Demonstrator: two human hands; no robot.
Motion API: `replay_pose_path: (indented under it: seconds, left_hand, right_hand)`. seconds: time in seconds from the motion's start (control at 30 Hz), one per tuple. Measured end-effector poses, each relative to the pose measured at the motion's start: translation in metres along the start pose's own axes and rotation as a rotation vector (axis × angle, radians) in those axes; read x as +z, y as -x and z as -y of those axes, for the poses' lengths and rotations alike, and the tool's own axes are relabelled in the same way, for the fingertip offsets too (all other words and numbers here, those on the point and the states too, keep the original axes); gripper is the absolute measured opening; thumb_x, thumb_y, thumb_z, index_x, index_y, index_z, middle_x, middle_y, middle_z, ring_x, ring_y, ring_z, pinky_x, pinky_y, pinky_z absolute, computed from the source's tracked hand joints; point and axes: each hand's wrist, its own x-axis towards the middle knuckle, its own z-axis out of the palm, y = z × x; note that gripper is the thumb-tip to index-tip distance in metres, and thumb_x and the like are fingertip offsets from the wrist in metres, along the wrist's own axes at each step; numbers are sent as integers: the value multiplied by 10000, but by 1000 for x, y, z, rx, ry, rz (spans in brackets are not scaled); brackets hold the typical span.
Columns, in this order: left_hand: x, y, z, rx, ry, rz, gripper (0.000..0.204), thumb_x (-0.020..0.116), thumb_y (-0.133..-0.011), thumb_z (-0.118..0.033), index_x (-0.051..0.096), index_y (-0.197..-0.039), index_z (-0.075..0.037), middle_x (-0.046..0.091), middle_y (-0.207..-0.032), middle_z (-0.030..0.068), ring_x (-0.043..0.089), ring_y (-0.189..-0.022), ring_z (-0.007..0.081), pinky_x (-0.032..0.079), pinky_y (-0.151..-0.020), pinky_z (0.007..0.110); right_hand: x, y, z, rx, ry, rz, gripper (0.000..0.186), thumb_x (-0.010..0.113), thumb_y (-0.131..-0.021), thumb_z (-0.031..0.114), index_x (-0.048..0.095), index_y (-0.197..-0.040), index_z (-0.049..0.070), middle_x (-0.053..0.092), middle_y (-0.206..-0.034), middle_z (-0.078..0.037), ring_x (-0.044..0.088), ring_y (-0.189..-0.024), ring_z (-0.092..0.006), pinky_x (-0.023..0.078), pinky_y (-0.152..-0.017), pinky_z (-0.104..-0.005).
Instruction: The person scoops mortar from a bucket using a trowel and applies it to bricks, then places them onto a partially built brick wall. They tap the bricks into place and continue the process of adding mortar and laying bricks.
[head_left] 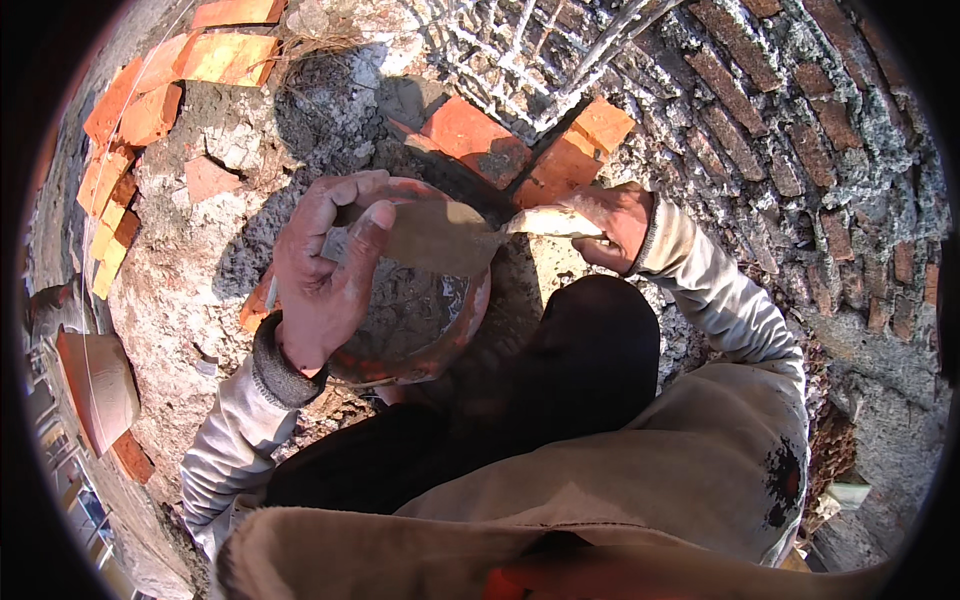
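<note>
My right hand [615,225] is closed round the pale handle of a trowel [438,238]. Its flat, mortar-grey blade points left across the top of a round reddish basin [468,325]. Curled at the blade's far end, my left hand [318,265] has its thumb against the metal. Whether its fingertips also touch the basin's rim, I cannot tell. Wet grey mortar [405,315] lies inside the basin, partly covered by the blade and my left hand. The basin stands close in front of my dark-clothed knee.
Beyond the basin, orange bricks [475,140] meet at a corner, with another brick [560,170] beside them. Several bricks [150,115] line the left edge, and a brick fragment [210,178] lies nearer. An old mortar-crusted brick wall [740,105] curves along the right. A thin string [85,330] runs down the left.
</note>
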Motion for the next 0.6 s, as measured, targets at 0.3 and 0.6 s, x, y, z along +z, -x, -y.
replay_pose_path:
  seconds: [0.3,0.6]
  left_hand:
    - [182,-27,64,172,-785,480,741,710,-749,-549,533,-1175,31,529,-1138,200,506,-1107,339,430,-948,446]
    - [234,-30,90,74,-855,476,920,772,-670,-433,399,-1325,95,452,-1186,207,487,-1140,398,437,-966,476]
  right_hand:
    - [120,160,29,887,-888,-617,484,570,-846,265,539,-1240,-16,638,-794,-100,591,-601,-186,480,-579,-318]
    - [99,73,52,937,-1159,-867,467,588,-896,346,523,-1152,-39,596,-716,-69,551,-481,-133,427,-444,-272]
